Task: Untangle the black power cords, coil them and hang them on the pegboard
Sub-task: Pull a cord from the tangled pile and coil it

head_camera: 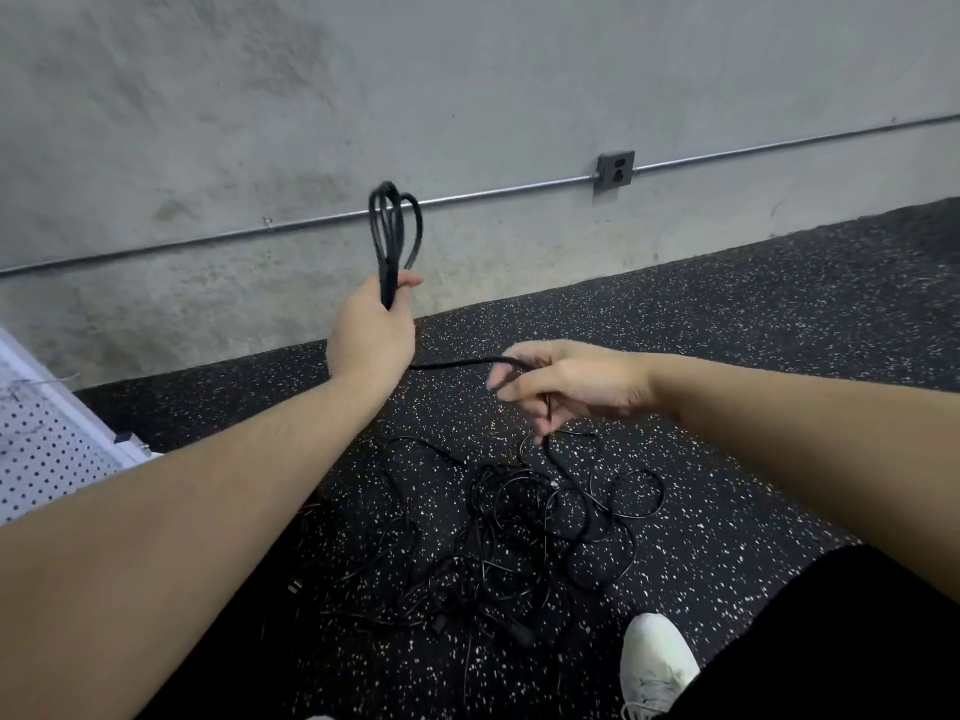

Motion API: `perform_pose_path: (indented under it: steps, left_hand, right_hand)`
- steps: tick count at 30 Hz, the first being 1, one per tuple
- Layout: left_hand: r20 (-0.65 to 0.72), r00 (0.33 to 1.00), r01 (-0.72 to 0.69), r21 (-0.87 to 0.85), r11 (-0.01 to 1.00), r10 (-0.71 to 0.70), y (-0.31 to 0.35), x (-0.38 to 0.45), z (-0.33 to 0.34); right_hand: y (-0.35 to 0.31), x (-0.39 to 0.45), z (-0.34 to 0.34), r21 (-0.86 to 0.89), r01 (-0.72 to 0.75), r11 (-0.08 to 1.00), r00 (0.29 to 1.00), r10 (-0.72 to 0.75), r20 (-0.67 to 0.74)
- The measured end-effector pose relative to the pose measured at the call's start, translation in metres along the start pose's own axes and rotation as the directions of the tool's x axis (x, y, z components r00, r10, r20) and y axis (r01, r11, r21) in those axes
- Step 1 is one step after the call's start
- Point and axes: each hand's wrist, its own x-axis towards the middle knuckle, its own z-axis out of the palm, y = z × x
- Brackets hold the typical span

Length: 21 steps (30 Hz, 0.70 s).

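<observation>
Up front, left hand (371, 332) raised, fingers and thumb curled tight round the gathered base of a coil of black cord (393, 231); several loops stand upright above the fist, seen against the grey concrete wall (467, 85). One strand of the same cord (467, 362) leaves the underside of the fist and runs roughly level to the right hand (563, 384). Right hand lower and nearer the body, fingers loosely bent about the strand, which passes under the palm and drops from it toward the floor; fingertips blurred, so how firmly it pinches cannot be told.

Below both hands, tangled pile of black power cords (519, 537) on the speckled black rubber floor (779, 330), loops overlapping, a plug end (519, 634) lying at the near edge of the heap. The hanging strand joins this pile.

White pegboard (36, 449) at far left edge, low against the wall, a hook or two on it, no cord on it yet. Metal conduit (519, 192) runs along the wall to a grey outlet box (614, 171). White shoe (657, 662) at bottom right, beside a black trouser leg (831, 641)
</observation>
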Motion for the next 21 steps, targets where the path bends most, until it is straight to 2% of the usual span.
perform_pose_path:
  steps: [3, 6, 8, 11, 13, 16, 17, 18, 20, 21]
  left_hand:
    - [0.164, 0.986, -0.021, 0.084, 0.996, 0.007, -0.005, -0.003, -0.001]
    - [0.331, 0.937, 0.122, -0.018, 0.992, -0.109, 0.007, -0.01, 0.004]
    - [0.448, 0.883, 0.17, -0.022, 0.985, -0.143, 0.014, -0.015, 0.01]
    - [0.553, 0.822, 0.196, -0.048, 0.979, -0.138, 0.018, -0.018, 0.011]
    - [0.566, 0.82, 0.135, -0.054, 0.989, -0.081, 0.018, -0.017, 0.01]
    - [0.573, 0.817, 0.061, 0.022, 0.998, -0.062, 0.014, -0.012, 0.011]
    - [0.574, 0.817, 0.041, 0.049, 0.998, -0.062, 0.012, -0.011, 0.013]
    - [0.578, 0.814, 0.017, 0.083, 0.996, -0.062, 0.011, -0.012, 0.013]
    - [0.601, 0.796, -0.034, 0.154, 0.988, -0.066, 0.01, -0.016, 0.012]
    - [0.617, 0.785, -0.053, 0.166, 0.985, -0.061, 0.01, -0.019, 0.013]
  right_hand:
    - [-0.007, -0.002, -0.003, -0.177, 0.135, 0.975, 0.964, -0.17, -0.202]
    - [-0.015, -0.003, -0.001, -0.194, 0.264, 0.945, 0.821, -0.326, -0.47]
    - [-0.021, -0.003, 0.001, -0.169, 0.313, 0.935, 0.757, -0.353, -0.55]
    - [-0.032, -0.001, -0.002, -0.003, 0.297, 0.955, 0.778, -0.244, -0.578]
    - [-0.035, 0.002, -0.006, 0.136, 0.274, 0.952, 0.814, -0.155, -0.559]
    - [-0.033, 0.005, -0.007, 0.219, 0.281, 0.934, 0.855, -0.14, -0.5]
    - [-0.032, 0.005, -0.006, 0.195, 0.282, 0.939, 0.855, -0.154, -0.495]
    - [-0.032, 0.003, -0.004, 0.093, 0.268, 0.959, 0.842, -0.186, -0.506]
    - [-0.033, 0.003, 0.0, -0.246, 0.22, 0.944, 0.775, -0.322, -0.543]
    - [-0.032, 0.005, 0.001, -0.354, 0.212, 0.911, 0.733, -0.387, -0.559]
